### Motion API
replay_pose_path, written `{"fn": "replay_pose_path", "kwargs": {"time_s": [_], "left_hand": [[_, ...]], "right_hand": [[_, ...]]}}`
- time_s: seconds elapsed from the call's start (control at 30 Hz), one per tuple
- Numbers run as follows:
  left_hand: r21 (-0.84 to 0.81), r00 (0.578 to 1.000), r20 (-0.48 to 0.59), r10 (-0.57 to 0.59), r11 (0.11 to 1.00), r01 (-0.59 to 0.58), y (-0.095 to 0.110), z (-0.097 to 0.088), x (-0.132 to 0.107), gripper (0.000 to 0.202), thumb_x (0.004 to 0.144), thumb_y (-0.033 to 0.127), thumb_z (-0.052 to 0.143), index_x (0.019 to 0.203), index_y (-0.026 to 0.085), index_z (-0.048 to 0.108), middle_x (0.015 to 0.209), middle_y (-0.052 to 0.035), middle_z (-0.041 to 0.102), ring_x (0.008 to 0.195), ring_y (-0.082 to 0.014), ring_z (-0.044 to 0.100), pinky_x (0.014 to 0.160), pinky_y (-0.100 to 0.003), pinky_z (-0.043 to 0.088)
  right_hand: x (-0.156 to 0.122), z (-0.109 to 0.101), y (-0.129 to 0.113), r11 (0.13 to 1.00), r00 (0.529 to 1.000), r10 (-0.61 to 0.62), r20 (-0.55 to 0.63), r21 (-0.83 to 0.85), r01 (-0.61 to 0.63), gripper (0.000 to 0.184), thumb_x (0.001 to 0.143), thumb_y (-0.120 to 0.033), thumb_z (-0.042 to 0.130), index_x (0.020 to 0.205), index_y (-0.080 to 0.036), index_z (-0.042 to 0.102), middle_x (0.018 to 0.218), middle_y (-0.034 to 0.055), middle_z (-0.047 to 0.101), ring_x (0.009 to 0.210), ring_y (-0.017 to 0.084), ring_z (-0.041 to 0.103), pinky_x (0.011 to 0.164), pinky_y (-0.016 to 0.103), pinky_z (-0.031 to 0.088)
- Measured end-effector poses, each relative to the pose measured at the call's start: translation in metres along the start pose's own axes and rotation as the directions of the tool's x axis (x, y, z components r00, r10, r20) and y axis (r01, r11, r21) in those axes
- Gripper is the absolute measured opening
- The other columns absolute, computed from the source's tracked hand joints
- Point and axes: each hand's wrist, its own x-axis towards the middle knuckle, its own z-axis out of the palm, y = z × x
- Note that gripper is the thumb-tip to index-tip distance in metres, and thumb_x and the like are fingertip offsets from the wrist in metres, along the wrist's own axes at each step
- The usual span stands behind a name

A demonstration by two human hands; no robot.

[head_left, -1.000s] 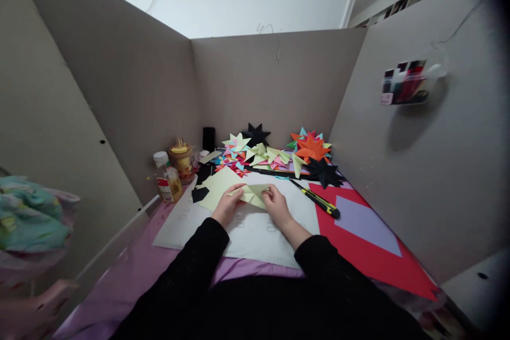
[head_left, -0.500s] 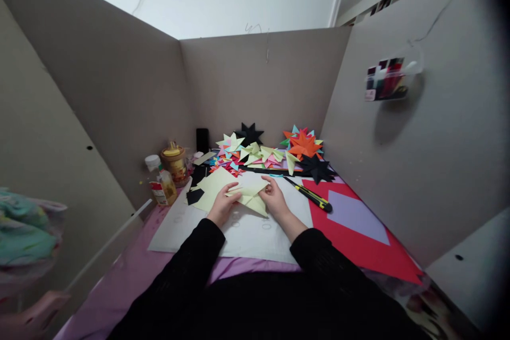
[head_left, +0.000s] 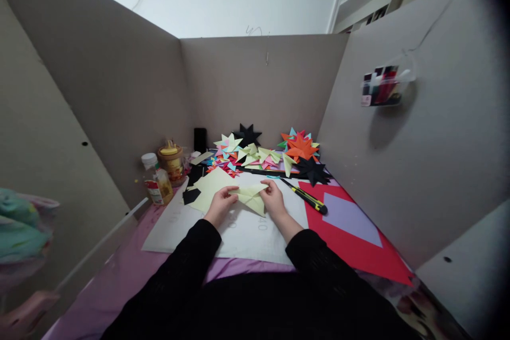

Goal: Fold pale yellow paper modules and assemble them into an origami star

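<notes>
Between my two hands is a piece of pale yellow folded paper (head_left: 251,197), creased and coming to a point at its lower right. My left hand (head_left: 221,205) pinches its left edge, thumb on the near side. At the upper right corner, my right hand (head_left: 274,200) grips it between thumb and fingers. Beneath lies a white mat (head_left: 255,241) with printed numbers. A flat pale yellow sheet (head_left: 211,183) rests just beyond my left hand. To the right of my right hand lies a black and yellow utility knife (head_left: 306,198).
Folded paper stars, orange (head_left: 302,147) and black (head_left: 313,171) among them, pile up at the back. On the left stand a bottle (head_left: 158,180) and a brown tub (head_left: 171,162). Red paper (head_left: 350,241) under a lilac sheet (head_left: 353,218) lies right. Grey panels (head_left: 263,85) enclose the table.
The folded paper is now flatter and more compact between my hands, its left part drawn in. The whole view has shifted slightly.
</notes>
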Motion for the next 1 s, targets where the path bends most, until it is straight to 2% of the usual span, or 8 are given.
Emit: {"fn": "replay_pose_path", "kwargs": {"time_s": [0.2,0.33,0.47,0.63,0.77,0.87,1.0], "left_hand": [[0.057,0.998,-0.057,0.02,0.998,-0.016,-0.005,-0.004,0.003,0.041,0.059,0.019,0.068,0.1,0.011,0.066,0.058,0.0015,0.056,0.052,-0.0095,0.051,0.054,-0.021,0.039],[0.083,0.997,-0.078,0.01,0.997,-0.004,-0.004,-0.005,0.004,0.042,0.06,0.019,0.068,0.102,0.01,0.067,0.057,0.0008,0.058,0.051,-0.0088,0.05,0.053,-0.021,0.038],[0.069,0.994,-0.103,-0.036,0.997,0.043,-0.002,-0.005,0.004,0.048,0.063,0.028,0.071,0.106,0.008,0.067,0.063,-0.0029,0.064,0.054,-0.0098,0.052,0.056,-0.022,0.041],[0.078,0.996,-0.082,-0.025,0.996,0.031,-0.003,-0.004,0.004,0.042,0.064,0.04,0.073,0.095,0.01,0.072,0.077,-0.0079,0.069,0.061,-0.0133,0.057,0.054,-0.023,0.042],[0.037,0.994,-0.103,-0.019,0.999,0.023,-0.005,-0.005,0.005,0.043,0.063,0.043,0.074,0.093,0.012,0.071,0.075,-0.006,0.068,0.061,-0.0138,0.057,0.052,-0.023,0.044],[0.007,0.994,-0.112,-0.012,1.0,0.012,-0.006,-0.006,0.007,0.044,0.062,0.043,0.074,0.094,0.013,0.07,0.077,-0.0053,0.067,0.063,-0.0136,0.058,0.054,-0.023,0.046],[-0.045,0.963,-0.265,0.048,0.997,-0.062,-0.008,-0.011,0.012,0.041,0.065,0.043,0.072,0.094,0.013,0.068,0.079,-0.0031,0.064,0.062,-0.0101,0.056,0.061,-0.024,0.049]], "right_hand": [[0.0,-0.001,-0.005,0.999,1.0,0.0,0.017,-0.032,0.001,0.029,0.067,-0.021,0.052,0.095,-0.019,0.059,0.064,-0.0026,0.053,0.058,0.015,0.05,0.053,0.024,0.04],[0.0,-0.002,-0.009,1.0,0.999,0.009,0.048,-0.003,-0.009,0.025,0.069,-0.025,0.056,0.093,-0.019,0.058,0.074,0.0003,0.057,0.063,0.016,0.053,0.057,0.026,0.042],[0.001,-0.004,-0.008,1.0,0.998,-0.013,0.067,0.014,0.012,0.016,0.073,-0.034,0.057,0.079,-0.019,0.056,0.071,-0.0008,0.055,0.063,0.015,0.051,0.057,0.025,0.041],[0.004,-0.007,-0.005,0.997,0.996,0.007,0.094,0.075,-0.014,0.027,0.076,-0.044,0.058,0.066,-0.021,0.048,0.06,-0.0038,0.048,0.056,0.013,0.046,0.052,0.024,0.038],[0.004,-0.006,-0.007,0.991,0.992,0.028,0.125,0.127,-0.044,0.027,0.072,-0.045,0.061,0.071,-0.02,0.05,0.062,-0.0022,0.053,0.058,0.015,0.049,0.053,0.025,0.041],[0.004,-0.004,-0.009,0.969,0.981,0.087,0.174,0.213,-0.124,0.03,0.07,-0.044,0.063,0.083,-0.02,0.051,0.067,-0.001,0.057,0.06,0.016,0.054,0.054,0.026,0.043],[0.003,-0.003,-0.012,0.923,0.956,0.217,0.199,0.277,-0.267,0.036,0.071,-0.04,0.06,0.1,-0.021,0.048,0.072,-0.001,0.058,0.056,0.013,0.054,0.048,0.022,0.041]]}}
